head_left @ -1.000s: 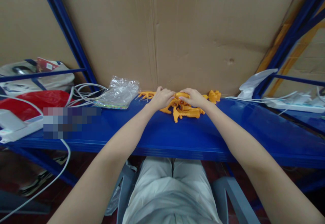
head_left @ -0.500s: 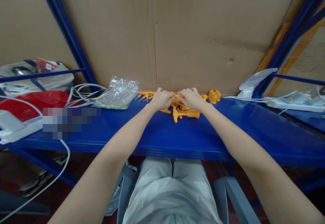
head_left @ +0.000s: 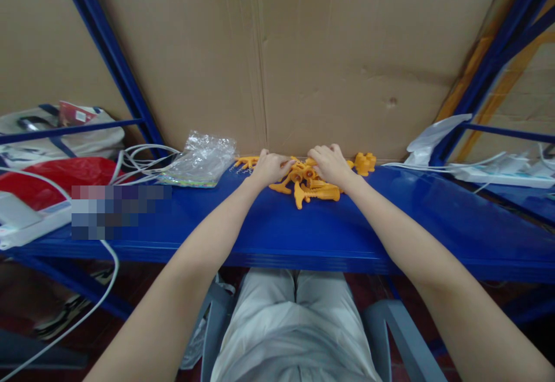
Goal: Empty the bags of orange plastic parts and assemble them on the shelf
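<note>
A heap of orange plastic corkscrew parts [head_left: 318, 190], with handles and tube-like pieces, lies on the blue tabletop between my hands. My left hand [head_left: 271, 169] rests against the heap's left side, its fingers bent and loosely cupped. On the opposite side, my right hand [head_left: 330, 163] curves over the right edge, fingers apart. Neither hand lifts a piece that I can make out; what lies under the palms is hidden. Left of my left hand are more orange handles with metal spirals [head_left: 245, 165]. An orange knobbly piece [head_left: 365, 163] stands just beyond my right hand.
A clear plastic bag [head_left: 203, 159] lies to the left, near white cables [head_left: 145, 154] and a red bag [head_left: 65, 180]. Cardboard [head_left: 325, 64] closes off the back. A white power strip [head_left: 507, 176] sits at the right, behind a blue post [head_left: 472, 81].
My hands have spread slightly apart, left hand leftward and right hand a little up, leaving more of the heap's middle visible. The orange parts lie nearly as before.
</note>
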The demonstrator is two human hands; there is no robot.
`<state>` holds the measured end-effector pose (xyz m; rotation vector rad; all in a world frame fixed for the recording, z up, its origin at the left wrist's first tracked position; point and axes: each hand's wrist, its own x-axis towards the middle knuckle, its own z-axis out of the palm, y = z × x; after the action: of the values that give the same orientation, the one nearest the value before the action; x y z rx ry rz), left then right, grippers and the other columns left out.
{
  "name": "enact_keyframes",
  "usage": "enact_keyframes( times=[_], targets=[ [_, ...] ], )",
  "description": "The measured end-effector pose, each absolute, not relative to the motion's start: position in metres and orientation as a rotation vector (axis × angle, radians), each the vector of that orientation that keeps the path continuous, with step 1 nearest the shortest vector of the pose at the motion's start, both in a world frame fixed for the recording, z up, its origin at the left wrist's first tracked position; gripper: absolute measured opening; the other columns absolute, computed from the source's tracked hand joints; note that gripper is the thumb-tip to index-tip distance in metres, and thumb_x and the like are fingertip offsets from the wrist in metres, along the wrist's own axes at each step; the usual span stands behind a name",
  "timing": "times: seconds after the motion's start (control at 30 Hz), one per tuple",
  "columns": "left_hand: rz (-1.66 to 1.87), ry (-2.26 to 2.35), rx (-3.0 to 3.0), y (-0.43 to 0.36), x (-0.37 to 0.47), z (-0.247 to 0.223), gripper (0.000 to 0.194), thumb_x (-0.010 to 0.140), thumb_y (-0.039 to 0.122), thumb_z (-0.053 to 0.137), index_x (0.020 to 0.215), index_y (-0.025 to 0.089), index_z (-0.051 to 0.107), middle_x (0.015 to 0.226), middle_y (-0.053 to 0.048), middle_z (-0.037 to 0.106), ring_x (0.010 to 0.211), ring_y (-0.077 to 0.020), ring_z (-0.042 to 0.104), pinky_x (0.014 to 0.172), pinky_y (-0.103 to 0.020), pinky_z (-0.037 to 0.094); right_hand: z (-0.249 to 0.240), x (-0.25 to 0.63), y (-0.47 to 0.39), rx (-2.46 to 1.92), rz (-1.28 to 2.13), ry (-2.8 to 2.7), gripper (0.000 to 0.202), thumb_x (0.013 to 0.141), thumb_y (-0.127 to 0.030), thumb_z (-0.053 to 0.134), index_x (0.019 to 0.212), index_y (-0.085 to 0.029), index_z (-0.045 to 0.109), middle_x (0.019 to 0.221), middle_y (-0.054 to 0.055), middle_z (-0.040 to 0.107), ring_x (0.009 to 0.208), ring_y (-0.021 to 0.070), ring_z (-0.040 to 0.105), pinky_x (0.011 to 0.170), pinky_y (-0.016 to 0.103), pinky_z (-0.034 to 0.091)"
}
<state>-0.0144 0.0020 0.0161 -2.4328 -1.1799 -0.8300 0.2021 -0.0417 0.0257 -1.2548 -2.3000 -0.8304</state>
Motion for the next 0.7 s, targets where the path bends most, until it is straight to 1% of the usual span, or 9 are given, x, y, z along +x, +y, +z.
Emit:
enact_keyframes(
  times=[0.1,0.2,0.33,0.43,0.53,0.67,0.7],
  targets=[
    [-0.912,-1.234,-2.370,0.011,-0.024,0.012,0.035,0.097,0.041,0.049,0.088,0.022,0.076,0.092,-0.010,0.080,0.091,-0.0269,0.071,0.093,-0.045,0.041,0.024,0.217,-0.032,-1.306,-0.757,-2.158,0.027,0.091,-0.018,0.046,0.113,-0.018,0.060,0.109,0.017,0.068,0.105,0.0327,0.056,0.095,0.048,0.033],
    [-0.973,-1.305,-2.317,0.018,-0.032,0.010,0.029,0.095,0.042,0.054,0.091,0.022,0.075,0.093,-0.009,0.079,0.095,-0.0283,0.070,0.094,-0.046,0.042,0.027,0.238,-0.022,-1.366,-0.684,-1.904,0.023,0.092,-0.027,0.049,0.111,-0.018,0.060,0.110,0.017,0.066,0.108,0.0335,0.055,0.097,0.051,0.035],
    [-1.028,-1.416,-2.282,0.020,-0.038,0.010,0.022,0.095,0.034,0.055,0.097,0.022,0.072,0.103,-0.012,0.075,0.107,-0.0313,0.065,0.097,-0.048,0.041,0.030,0.280,-0.012,-1.488,-0.610,-1.483,0.027,0.093,-0.036,0.051,0.111,-0.018,0.059,0.116,0.018,0.062,0.113,0.0335,0.053,0.096,0.052,0.038],
    [-1.048,-1.487,-2.232,0.021,-0.042,0.009,0.019,0.093,0.028,0.055,0.098,0.021,0.072,0.109,-0.014,0.070,0.113,-0.0343,0.061,0.098,-0.051,0.041,0.025,0.317,-0.006,-1.551,-0.586,-1.182,0.027,0.090,-0.041,0.055,0.107,-0.020,0.061,0.117,0.017,0.060,0.115,0.0328,0.052,0.094,0.051,0.041],
    [-1.058,-1.511,-2.179,0.025,-0.047,0.006,0.017,0.089,0.023,0.057,0.094,0.023,0.073,0.106,-0.013,0.068,0.111,-0.0353,0.059,0.096,-0.054,0.042,0.012,0.347,-0.002,-1.623,-0.478,-0.935,0.021,0.085,-0.037,0.060,0.097,-0.021,0.062,0.106,0.012,0.062,0.108,0.0297,0.056,0.092,0.048,0.046],
    [-1.089,-1.559,-2.109,0.031,-0.054,0.002,0.018,0.085,0.020,0.057,0.090,0.023,0.075,0.105,-0.014,0.067,0.111,-0.0370,0.059,0.094,-0.056,0.044,-0.008,0.368,-0.005,-1.748,-0.194,-0.728,0.012,0.075,-0.026,0.069,0.082,-0.022,0.061,0.084,0.005,0.061,0.089,0.0248,0.062,0.087,0.043,0.051],
    [-1.097,-1.578,-2.096,0.033,-0.055,0.002,0.019,0.085,0.020,0.057,0.089,0.023,0.075,0.105,-0.015,0.068,0.111,-0.0374,0.060,0.094,-0.056,0.044,-0.012,0.369,-0.008,-1.770,-0.115,-0.698,0.013,0.073,-0.023,0.071,0.077,-0.022,0.059,0.078,0.003,0.059,0.086,0.0239,0.062,0.086,0.041,0.052]
  ],
)
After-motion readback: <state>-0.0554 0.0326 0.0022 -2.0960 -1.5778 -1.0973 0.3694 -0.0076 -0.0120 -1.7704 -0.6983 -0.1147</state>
